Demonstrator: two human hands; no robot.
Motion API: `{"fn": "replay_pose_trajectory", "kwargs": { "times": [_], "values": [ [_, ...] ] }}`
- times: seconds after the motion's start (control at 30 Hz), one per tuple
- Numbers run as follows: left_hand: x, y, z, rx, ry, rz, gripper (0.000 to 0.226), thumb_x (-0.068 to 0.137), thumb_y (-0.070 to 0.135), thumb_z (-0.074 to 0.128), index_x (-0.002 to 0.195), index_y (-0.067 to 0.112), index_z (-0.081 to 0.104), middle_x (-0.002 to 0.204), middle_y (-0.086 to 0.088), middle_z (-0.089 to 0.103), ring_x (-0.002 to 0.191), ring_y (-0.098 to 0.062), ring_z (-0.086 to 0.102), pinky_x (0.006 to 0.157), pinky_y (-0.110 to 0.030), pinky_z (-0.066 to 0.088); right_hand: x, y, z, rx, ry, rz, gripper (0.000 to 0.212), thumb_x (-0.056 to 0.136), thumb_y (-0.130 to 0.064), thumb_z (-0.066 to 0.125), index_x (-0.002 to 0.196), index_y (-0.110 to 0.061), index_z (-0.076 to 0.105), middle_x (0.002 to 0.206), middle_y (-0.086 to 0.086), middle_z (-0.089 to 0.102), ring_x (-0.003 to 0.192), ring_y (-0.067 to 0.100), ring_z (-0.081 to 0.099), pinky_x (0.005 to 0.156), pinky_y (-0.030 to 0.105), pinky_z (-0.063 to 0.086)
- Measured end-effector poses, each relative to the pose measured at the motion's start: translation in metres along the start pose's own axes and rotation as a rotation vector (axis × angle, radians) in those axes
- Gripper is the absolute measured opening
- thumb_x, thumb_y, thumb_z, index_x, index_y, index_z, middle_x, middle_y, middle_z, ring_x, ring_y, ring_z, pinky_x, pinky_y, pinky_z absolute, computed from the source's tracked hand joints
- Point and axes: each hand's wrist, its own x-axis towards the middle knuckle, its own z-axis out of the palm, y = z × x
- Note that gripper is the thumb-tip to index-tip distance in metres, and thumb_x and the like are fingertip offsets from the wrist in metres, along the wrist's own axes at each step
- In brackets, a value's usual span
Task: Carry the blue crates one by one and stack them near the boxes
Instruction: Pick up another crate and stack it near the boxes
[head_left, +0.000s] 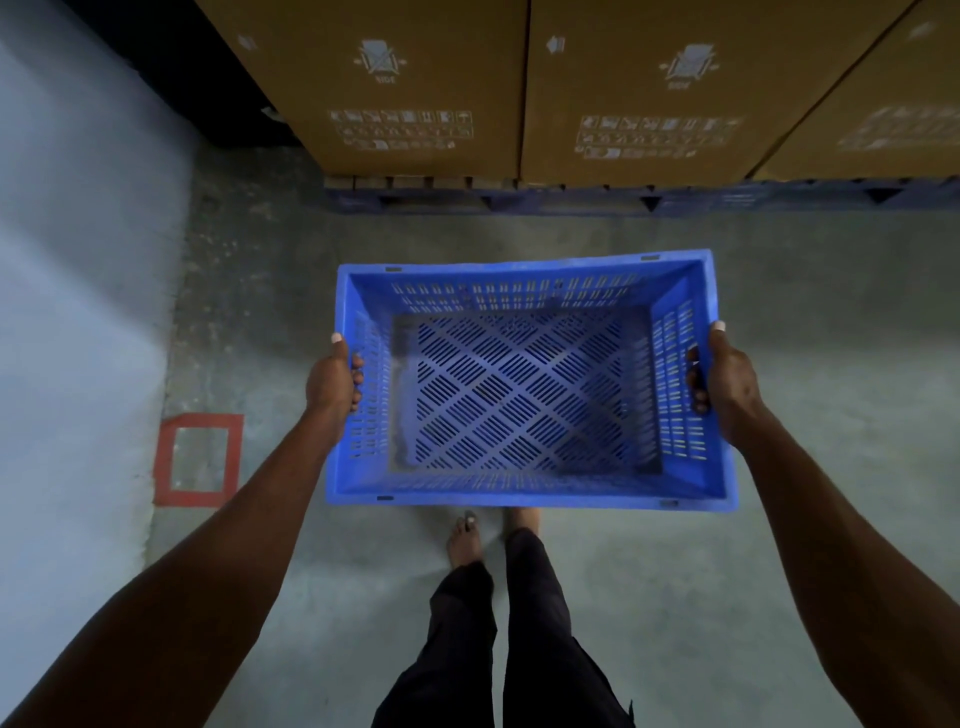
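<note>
Concrete floor, red tape square, cardboard boxes on pallet, left hand, right hand gripping blue crate

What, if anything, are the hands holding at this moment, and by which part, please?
The empty blue perforated plastic crate, held by its two short ends: left hand and right hand, fingers hooked through the side handle openings.

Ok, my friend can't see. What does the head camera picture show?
Two hands, left and right, hold an empty blue crate by its short sides above a concrete floor. Ahead, brown cardboard boxes sit on a blue pallet.
</note>
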Motion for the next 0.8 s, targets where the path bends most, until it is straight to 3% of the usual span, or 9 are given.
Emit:
{"fn": "replay_pose_trajectory", "kwargs": {
  "times": [0.53, 0.7, 0.8],
  "values": [
    [0.002, -0.007, 0.001, -0.056, 0.001, 0.086, 0.058, 0.100, 0.067, 0.033, 0.072, 0.021, 0.054, 0.057, 0.003, 0.045, 0.037, -0.010, 0.032, 0.041, -0.024, 0.026, 0.004, 0.014, 0.001, 0.027, 0.024, 0.005, 0.064, 0.087, -0.078, 0.037, 0.076, -0.017, 0.057, 0.059, 0.004, 0.049, 0.040, 0.017, 0.038, 0.040, 0.025, 0.032],
    [-0.001, -0.007, -0.001, 0.030, 0.001, 0.131, 0.055, 0.102, 0.062, 0.032, 0.082, 0.017, 0.057, 0.067, -0.004, 0.052, 0.041, -0.014, 0.043, 0.042, -0.023, 0.033, 0.007, 0.015, 0.001, -0.051, 0.033, -0.014, 0.068, 0.090, -0.076, 0.035, 0.079, -0.013, 0.059, 0.063, 0.010, 0.055, 0.047, 0.024, 0.046, 0.046, 0.031, 0.039],
    [-0.009, -0.004, -0.007, 0.271, 0.156, 0.240, 0.049, 0.101, 0.055, 0.039, 0.091, 0.013, 0.062, 0.089, -0.014, 0.066, 0.073, -0.030, 0.064, 0.064, -0.036, 0.047, 0.003, 0.012, -0.006, -0.204, 0.037, -0.038, 0.080, 0.088, -0.081, 0.031, 0.089, -0.008, 0.062, 0.082, 0.019, 0.067, 0.061, 0.032, 0.062, 0.063, 0.040, 0.052]
  ]
}}
